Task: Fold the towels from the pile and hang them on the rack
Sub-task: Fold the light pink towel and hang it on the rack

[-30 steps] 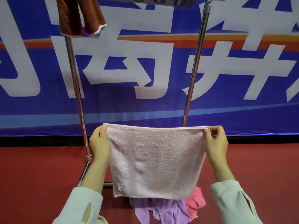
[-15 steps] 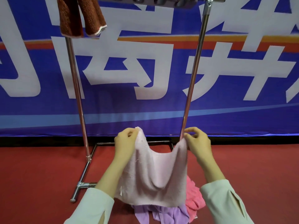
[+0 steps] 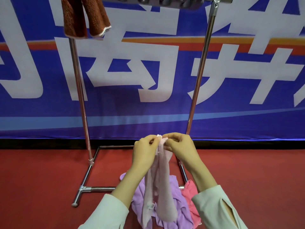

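Hands: my left hand (image 3: 145, 152) and right hand (image 3: 180, 150) now meet, both pinched shut on the pale pink towel (image 3: 159, 187); a second ago they held it stretched wide.
Towel: hangs doubled over the pile (image 3: 171, 205) on the floor.
Meaning: half-fold done, I reckon.
Rack (image 3: 200, 76): beyond, brown towel (image 3: 85, 17) already up, rail free beside it.

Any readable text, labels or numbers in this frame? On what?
Banner: large white Chinese characters, cut off by the frame edges, so none reads whole. The middle one may be "高".
Held towel, brown towel, rack: no text visible.
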### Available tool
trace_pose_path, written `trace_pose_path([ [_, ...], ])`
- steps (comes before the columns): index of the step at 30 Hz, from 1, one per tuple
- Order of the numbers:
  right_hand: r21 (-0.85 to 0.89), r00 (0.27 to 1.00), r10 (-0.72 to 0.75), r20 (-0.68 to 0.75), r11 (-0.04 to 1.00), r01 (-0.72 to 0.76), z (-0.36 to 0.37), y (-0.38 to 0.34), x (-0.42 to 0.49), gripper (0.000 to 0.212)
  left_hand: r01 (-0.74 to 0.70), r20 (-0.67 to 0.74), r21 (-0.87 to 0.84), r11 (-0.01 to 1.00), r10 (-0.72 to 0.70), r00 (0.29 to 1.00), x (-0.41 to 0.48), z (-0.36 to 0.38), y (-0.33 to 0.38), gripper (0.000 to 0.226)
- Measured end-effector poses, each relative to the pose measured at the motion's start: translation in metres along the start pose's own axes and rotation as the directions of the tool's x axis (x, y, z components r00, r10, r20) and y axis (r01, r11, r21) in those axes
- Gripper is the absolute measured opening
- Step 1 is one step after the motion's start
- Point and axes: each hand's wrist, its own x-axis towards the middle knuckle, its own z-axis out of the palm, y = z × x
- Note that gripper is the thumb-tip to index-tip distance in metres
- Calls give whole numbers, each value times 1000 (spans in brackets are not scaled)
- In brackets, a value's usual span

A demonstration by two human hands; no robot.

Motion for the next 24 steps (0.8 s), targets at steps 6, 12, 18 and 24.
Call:
trace_pose_path([
  [6, -160, 984, -167, -58, 975, 156, 1, -3, -5, 9, 18, 9, -116, 993, -17, 1000, 1, -4, 1, 21],
  [12, -396, 955, -284, -79, 889, 232, 0, -5, -1, 19, 39, 69, -223, 974, -24, 997, -1, -7, 3, 18],
  [18, -363, 948, -320, -5, 884, 296, 1, -2, -3, 18, 39, 157, -213, 976, -5, 988, 6, -13, 4, 20],
  [24, -304, 955, -293, 49, 906, 294, -4, -3, -3, 17, 18, 333, -292, 956, 84, 939, 6, -18, -4, 16],
])
